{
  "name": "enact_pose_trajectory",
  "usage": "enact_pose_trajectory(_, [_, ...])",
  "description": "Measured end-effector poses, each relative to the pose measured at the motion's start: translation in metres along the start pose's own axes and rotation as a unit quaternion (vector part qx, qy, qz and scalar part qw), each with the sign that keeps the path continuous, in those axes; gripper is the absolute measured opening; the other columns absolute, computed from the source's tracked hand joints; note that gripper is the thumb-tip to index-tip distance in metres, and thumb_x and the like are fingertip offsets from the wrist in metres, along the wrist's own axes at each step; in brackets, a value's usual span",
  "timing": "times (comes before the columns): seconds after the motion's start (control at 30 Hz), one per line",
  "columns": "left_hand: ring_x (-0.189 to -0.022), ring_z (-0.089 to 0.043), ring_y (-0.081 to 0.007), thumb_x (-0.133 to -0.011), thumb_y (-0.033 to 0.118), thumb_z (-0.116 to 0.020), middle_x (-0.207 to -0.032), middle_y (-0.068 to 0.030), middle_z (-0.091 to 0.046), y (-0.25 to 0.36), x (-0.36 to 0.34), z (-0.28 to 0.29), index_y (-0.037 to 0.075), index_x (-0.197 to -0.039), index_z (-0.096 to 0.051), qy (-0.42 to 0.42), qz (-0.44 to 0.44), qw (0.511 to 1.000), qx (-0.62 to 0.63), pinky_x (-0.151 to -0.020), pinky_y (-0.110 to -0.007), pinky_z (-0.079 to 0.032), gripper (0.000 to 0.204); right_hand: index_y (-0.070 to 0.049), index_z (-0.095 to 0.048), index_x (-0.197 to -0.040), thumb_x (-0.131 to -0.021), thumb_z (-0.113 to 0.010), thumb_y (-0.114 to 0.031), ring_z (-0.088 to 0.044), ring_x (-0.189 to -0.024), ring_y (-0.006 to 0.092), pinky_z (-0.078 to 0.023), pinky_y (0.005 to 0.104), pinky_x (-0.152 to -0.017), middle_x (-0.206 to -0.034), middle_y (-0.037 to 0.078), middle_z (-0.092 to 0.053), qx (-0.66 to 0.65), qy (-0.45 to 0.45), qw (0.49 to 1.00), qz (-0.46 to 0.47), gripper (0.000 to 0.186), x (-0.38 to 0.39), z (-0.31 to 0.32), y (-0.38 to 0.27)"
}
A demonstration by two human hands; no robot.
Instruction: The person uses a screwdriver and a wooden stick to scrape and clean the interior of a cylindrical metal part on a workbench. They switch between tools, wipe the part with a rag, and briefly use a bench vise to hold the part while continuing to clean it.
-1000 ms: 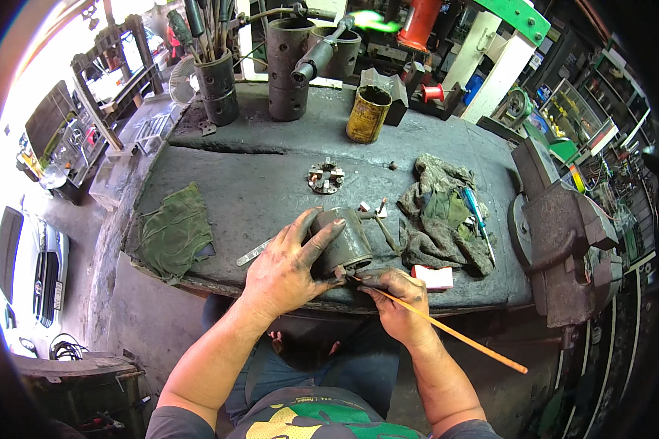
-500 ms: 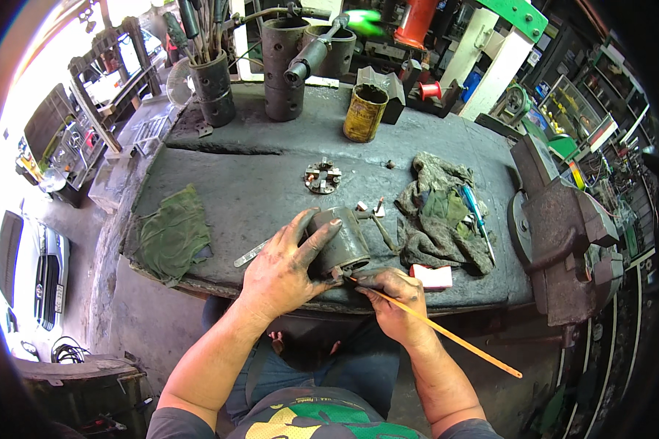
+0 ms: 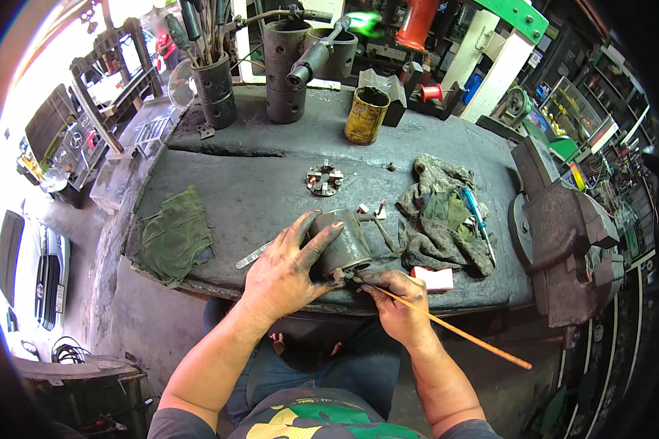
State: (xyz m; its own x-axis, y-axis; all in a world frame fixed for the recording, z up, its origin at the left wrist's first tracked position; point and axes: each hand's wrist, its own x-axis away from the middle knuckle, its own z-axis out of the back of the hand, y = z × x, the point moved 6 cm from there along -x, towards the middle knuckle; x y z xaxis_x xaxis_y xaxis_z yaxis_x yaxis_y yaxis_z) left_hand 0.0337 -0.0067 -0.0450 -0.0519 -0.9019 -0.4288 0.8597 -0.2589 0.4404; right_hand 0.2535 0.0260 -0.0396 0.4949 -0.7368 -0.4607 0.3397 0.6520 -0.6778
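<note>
Cluttered workshop surroundings frame a worn, dark grey workbench (image 3: pixel 241 179), its near edge running just in front of the person's body. Close to that edge sits a dark grey hollow metal cylinder (image 3: pixel 346 250), tilted, with the left hand (image 3: pixel 282 267) laid against its left side: the fingers are spread over the wall and the thumb reaches along the near end, bracing it. The right hand (image 3: pixel 397 294) pinches a thin orange-yellow rod (image 3: pixel 467 334) between thumb and fingers close to its front end; the rest slants down to the right, past the bench edge. The rod's tip is by the cylinder's near end, but the fingers hide whether it touches.

Just right of the cylinder lies a slim dark metal piece (image 3: pixel 385 235), and right of the right hand a small red-and-white block (image 3: pixel 433 279). A flat silvery metal strip (image 3: pixel 252 255) pokes out beside the left hand. Farther in is a round metal plate with raised blocks (image 3: pixel 325 189). To the right, a crumpled grey cloth (image 3: pixel 450 252) bears a blue-handled screwdriver (image 3: pixel 477 209); to the left a dark green rag (image 3: pixel 170 238) is spread near the edge. Beyond them stand a stained yellow tin (image 3: pixel 366 121) and a dark perforated tube full of tools (image 3: pixel 215 91). A heavy dark metal vise (image 3: pixel 560 234) occupies the right end, and a white vehicle (image 3: pixel 44 274) shows at far left.
</note>
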Motion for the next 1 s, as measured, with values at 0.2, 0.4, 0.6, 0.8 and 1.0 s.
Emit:
enact_pose_trajectory(0.2, [-0.141,-0.063,-0.0467,-0.085,0.046,-0.095,-0.165,-0.0226,-0.051,0.0004,-0.0006,0.0015,0.033,-0.171,-0.049,-0.013,0.006,1.0,0.0,-0.116,-0.054,-0.057,0.098,-0.003,-0.08,-0.099,-0.094,-0.087,-0.003,-0.076,-0.078,0.0317,-0.057,0.0398,-0.069,-0.089,0.013,-0.078,-0.041,0.007,0.999,-0.003,0.008,-0.0024,0.0002,-0.0014])
enact_pose_trajectory(0.4, [-0.139,-0.064,-0.0464,-0.084,0.045,-0.096,-0.164,-0.0226,-0.051,0.0032,-0.0004,0.0029,0.032,-0.17,-0.05,-0.013,0.01,1.0,0.005,-0.115,-0.054,-0.057,0.098,-0.002,-0.08,-0.097,-0.094,-0.088,-0.004,-0.075,-0.078,0.032,-0.057,0.0399,-0.07,-0.089,0.013,-0.078,-0.012,0.0,1.0,-0.01,0.009,-0.0024,-0.0026,-0.0011])
enact_pose_trajectory(0.6, [-0.137,-0.064,-0.0462,-0.084,0.045,-0.096,-0.164,-0.0221,-0.051,0.0026,-0.0015,0.0029,0.032,-0.17,-0.051,-0.011,0.006,1.0,0.004,-0.114,-0.053,-0.058,0.098,-0.003,-0.08,-0.098,-0.096,-0.087,-0.006,-0.077,-0.078,0.0324,-0.058,0.0395,-0.07,-0.089,0.013,-0.079,0.036,0.006,0.999,0.014,0.008,-0.0024,-0.003,-0.0037])
enact_pose_trajectory(0.8, [-0.139,-0.063,-0.0462,-0.083,0.044,-0.096,-0.164,-0.0216,-0.052,0.0025,-0.0013,0.0038,0.031,-0.17,-0.05,-0.015,0.007,1.0,-0.003,-0.115,-0.054,-0.058,0.099,-0.003,-0.079,-0.099,-0.093,-0.087,-0.005,-0.075,-0.079,0.0363,-0.058,0.0433,-0.071,-0.09,0.013,-0.078,0.011,0.009,1.0,0.002,0.01,-0.0011,-0.0012,-0.0012])
enact_pose_trajectory(1.0, [-0.14,-0.063,-0.0462,-0.083,0.043,-0.097,-0.164,-0.0216,-0.052,0.0033,-0.0012,0.0048,0.032,-0.17,-0.049,-0.01,0.005,1.0,0.002,-0.116,-0.054,-0.057,0.1,-0.004,-0.082,-0.101,-0.093,-0.086,-0.002,-0.076,-0.077,0.0338,-0.058,0.0406,-0.067,-0.092,0.013,-0.08,-0.025,0.02,0.999,0.007,0.01,-0.0009,-0.0014,0.0007])
